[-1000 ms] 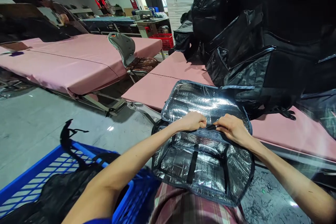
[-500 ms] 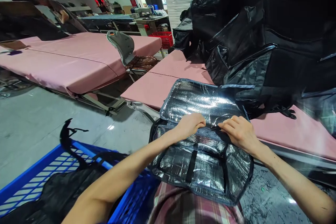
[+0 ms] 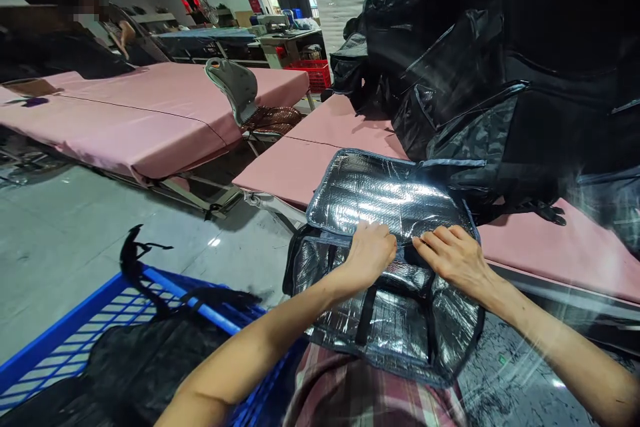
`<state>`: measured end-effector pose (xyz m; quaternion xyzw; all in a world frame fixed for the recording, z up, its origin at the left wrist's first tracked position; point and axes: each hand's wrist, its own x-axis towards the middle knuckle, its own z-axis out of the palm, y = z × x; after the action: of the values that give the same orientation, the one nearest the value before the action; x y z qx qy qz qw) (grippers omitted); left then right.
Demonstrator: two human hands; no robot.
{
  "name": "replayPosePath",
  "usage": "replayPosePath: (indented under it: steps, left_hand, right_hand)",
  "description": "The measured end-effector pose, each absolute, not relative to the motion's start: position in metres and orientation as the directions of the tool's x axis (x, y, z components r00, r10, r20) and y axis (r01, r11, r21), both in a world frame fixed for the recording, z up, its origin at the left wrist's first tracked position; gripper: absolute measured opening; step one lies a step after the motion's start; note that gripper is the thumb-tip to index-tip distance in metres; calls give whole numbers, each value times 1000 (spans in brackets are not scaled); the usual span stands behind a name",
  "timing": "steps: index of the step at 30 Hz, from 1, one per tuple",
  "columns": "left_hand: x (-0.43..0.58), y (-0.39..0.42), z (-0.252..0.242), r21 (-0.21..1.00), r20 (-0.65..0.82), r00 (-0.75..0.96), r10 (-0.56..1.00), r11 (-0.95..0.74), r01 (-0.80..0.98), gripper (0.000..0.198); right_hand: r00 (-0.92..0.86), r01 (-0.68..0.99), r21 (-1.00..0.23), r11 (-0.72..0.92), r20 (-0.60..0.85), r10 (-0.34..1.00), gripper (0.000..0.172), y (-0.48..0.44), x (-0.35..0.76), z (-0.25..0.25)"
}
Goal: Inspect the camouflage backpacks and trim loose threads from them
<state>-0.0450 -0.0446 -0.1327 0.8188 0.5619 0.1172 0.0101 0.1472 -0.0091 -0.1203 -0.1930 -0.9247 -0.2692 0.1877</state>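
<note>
An insulated bag (image 3: 400, 320) with a shiny silver foil lining lies spread out between my lap and the table edge. Its foil-lined lid (image 3: 365, 187) is folded back toward the table, and a black strap (image 3: 367, 315) runs across the inside. My left hand (image 3: 373, 250) is closed on the bag at the seam between lid and body. Just to its right, my right hand (image 3: 450, 253) pinches the same dark-edged seam with curled fingers. What lies under my fingertips is hidden.
Black bags (image 3: 470, 100) are heaped on the pink table (image 3: 295, 167) ahead and right. At lower left stands a blue crate (image 3: 60, 327) holding black bags. A grey-backed chair (image 3: 235, 90) stands by another pink table (image 3: 140, 113); a person (image 3: 123, 37) is behind it.
My left hand has shifted slightly down and turned, its knuckles now higher over the seam. My right hand stays nearly in place, and the bag has barely moved.
</note>
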Motion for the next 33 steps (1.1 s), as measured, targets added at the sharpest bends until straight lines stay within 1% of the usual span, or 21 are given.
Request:
replayPosePath:
  steps: [3,6,8,9,11,13,14,15,16,18,20,21,22,25,27,29,31,32,33]
  left_hand:
    - [-44,-43,-133,229,160,381,911,-410,883,14]
    - [-43,-44,-134,267,197,371,908,-413,871,13]
    - [-45,-50,-134,271,235,371,898,-427,862,14]
    - [-47,-54,-134,269,247,381,891,-441,856,15]
    - [-57,-66,-134,270,217,460,861,-505,819,20]
    - [-71,-80,-135,302,147,542,828,-559,772,27]
    - [-80,-86,-136,322,121,550,826,-557,765,29]
    - [-87,-90,-138,335,110,530,841,-534,777,31]
    - [-94,-93,-139,334,125,461,879,-475,814,32]
    - [-102,-93,-142,321,223,234,946,-298,899,32]
    - [-101,-87,-145,329,327,75,942,-188,925,26]
    - [-99,-84,-146,331,364,42,931,-171,928,22]
    - [-97,-81,-148,329,386,45,921,-183,926,19]
    - [-92,-79,-156,324,420,129,899,-281,903,16]
    - [-92,-82,-162,365,453,141,881,-327,872,17]
    - [-95,-89,-166,486,413,135,901,-343,804,19]
    - [-100,-96,-167,638,288,144,947,-302,709,23]
    - [-103,-98,-165,688,229,152,961,-271,673,25]
    - [-105,-99,-162,711,199,144,969,-244,659,26]
  right_hand:
    - [-859,448,437,780,451,241,19,-12,145,-119]
    - [-859,438,425,792,457,229,19,-12,145,-121]
    - [-845,455,387,802,472,251,20,-12,148,-123]
    - [-827,477,347,808,489,278,19,-12,151,-125]
    - [-762,538,198,819,529,373,17,-11,157,-127]
    - [-683,575,-22,818,537,495,15,-11,162,-129]
    - [-654,573,-130,809,523,547,15,-11,162,-130]
    - [-637,559,-220,799,503,584,16,-11,161,-132]
    - [-632,539,-286,792,485,605,17,-10,158,-133]
    - [-634,503,-358,786,466,618,18,-8,147,-138]
    - [-642,482,-379,790,461,613,17,-5,134,-142]
    - [-645,477,-382,792,460,610,16,-3,128,-145]
    - [-649,474,-382,793,458,608,16,-1,124,-146]
    - [-659,466,-374,802,458,597,14,2,118,-149]
    - [-662,453,-370,811,470,584,14,1,120,-149]
    - [-664,441,-372,816,476,576,14,0,121,-148]
    - [-675,438,-366,821,469,569,14,-2,120,-146]
    - [-684,439,-353,826,465,562,14,-3,118,-145]
    - [-695,439,-337,833,460,553,14,-3,117,-144]
